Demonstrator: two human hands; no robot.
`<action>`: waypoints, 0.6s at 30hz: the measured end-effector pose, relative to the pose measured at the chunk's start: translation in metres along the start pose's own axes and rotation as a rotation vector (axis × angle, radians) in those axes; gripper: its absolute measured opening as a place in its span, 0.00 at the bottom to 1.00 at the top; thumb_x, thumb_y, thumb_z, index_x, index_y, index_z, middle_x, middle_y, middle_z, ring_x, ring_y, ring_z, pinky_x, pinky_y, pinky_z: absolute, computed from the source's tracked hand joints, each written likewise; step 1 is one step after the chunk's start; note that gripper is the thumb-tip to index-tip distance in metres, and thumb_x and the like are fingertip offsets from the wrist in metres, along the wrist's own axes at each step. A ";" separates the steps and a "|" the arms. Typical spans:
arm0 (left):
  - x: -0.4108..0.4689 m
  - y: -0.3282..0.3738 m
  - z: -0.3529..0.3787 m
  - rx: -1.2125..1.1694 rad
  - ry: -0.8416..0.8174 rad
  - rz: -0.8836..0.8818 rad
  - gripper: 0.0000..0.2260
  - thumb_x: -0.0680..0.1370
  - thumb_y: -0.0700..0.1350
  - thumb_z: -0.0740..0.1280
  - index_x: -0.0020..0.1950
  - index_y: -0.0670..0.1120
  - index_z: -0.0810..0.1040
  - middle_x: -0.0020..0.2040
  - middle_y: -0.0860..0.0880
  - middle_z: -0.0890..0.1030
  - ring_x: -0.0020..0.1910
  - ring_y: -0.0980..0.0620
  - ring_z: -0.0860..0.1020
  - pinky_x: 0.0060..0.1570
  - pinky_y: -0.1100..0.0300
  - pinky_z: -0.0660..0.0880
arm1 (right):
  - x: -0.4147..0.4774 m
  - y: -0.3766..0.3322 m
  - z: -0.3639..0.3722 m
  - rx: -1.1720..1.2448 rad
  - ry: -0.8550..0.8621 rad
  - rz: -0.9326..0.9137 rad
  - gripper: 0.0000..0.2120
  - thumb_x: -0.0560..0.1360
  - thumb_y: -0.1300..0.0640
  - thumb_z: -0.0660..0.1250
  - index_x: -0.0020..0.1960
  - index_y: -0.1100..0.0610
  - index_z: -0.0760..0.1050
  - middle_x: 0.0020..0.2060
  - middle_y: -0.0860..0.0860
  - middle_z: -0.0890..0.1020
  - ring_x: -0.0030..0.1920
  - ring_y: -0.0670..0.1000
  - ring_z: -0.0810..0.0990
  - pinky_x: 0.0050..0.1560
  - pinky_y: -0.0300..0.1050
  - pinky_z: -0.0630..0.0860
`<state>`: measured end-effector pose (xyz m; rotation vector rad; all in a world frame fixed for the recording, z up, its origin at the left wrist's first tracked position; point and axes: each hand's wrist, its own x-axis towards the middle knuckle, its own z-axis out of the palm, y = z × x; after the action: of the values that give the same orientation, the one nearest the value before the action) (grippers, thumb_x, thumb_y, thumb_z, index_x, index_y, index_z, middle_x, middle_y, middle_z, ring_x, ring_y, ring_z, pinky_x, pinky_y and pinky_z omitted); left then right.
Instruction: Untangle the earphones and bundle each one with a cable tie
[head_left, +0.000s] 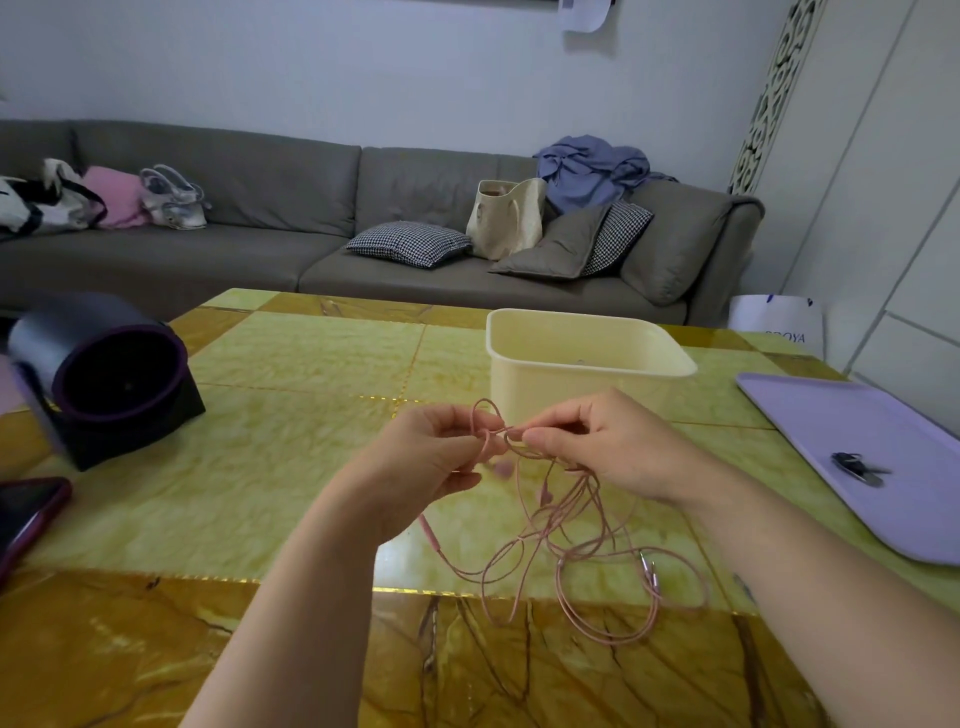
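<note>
Earphones (566, 519), thin pink cords, are what the person at the tabletop (311, 467) is working on, and from where I stand the job looks to be in its early part.

Head view: both hands are raised a little above the tabletop, in front of a cream tub (587, 343). The left hand (431, 457) has its grip clamped on the cord at a small knot (498, 434) of loops, finger and thumb pinching. The right hand (597, 447) pinches the same cord just on the other side of that knot, its grip closed on the strand too. Below the hands the rest of the cords hang down and spread in loose, crossing loops on the tabletop.

I can make out one pink plug (430, 535) lying below the left wrist and another plug end (649, 569) further right among the loops. So I judge there is more than one set here, not yet parted.

Nothing is bundled: no coil, no tie round any cord. On a lilac tray (883, 426) well off to the right lie small dark pieces (857, 467); they may be the ties, but they are too small to tell.

What is left, as I read it, is nearly all: free this knot, draw the sets apart, coil each, and tie each. Whether the tub holds anything I cannot see.
</note>
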<state>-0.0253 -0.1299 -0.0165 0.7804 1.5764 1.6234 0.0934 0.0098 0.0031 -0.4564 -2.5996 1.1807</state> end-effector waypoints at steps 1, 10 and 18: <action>-0.001 0.001 -0.002 -0.014 -0.016 -0.012 0.08 0.76 0.31 0.63 0.46 0.41 0.79 0.36 0.48 0.79 0.31 0.55 0.74 0.32 0.66 0.74 | 0.000 0.000 -0.003 0.072 -0.012 0.030 0.06 0.76 0.58 0.68 0.51 0.53 0.82 0.28 0.39 0.80 0.28 0.35 0.74 0.32 0.26 0.68; 0.004 0.012 -0.026 -0.481 0.232 0.041 0.14 0.78 0.33 0.53 0.38 0.45 0.71 0.31 0.52 0.70 0.20 0.59 0.61 0.24 0.69 0.63 | 0.005 -0.007 -0.006 0.096 -0.060 -0.004 0.04 0.78 0.54 0.63 0.49 0.54 0.72 0.38 0.50 0.84 0.29 0.46 0.75 0.31 0.33 0.70; 0.003 0.009 -0.043 -0.950 0.398 0.134 0.14 0.78 0.36 0.53 0.35 0.47 0.69 0.34 0.51 0.69 0.31 0.54 0.72 0.50 0.51 0.77 | 0.003 0.007 -0.005 -0.090 -0.170 0.084 0.12 0.68 0.57 0.76 0.49 0.50 0.77 0.41 0.46 0.83 0.40 0.42 0.78 0.45 0.31 0.73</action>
<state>-0.0633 -0.1507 -0.0107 0.0453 0.7858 2.4117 0.0940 0.0191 0.0013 -0.5089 -2.8134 1.1792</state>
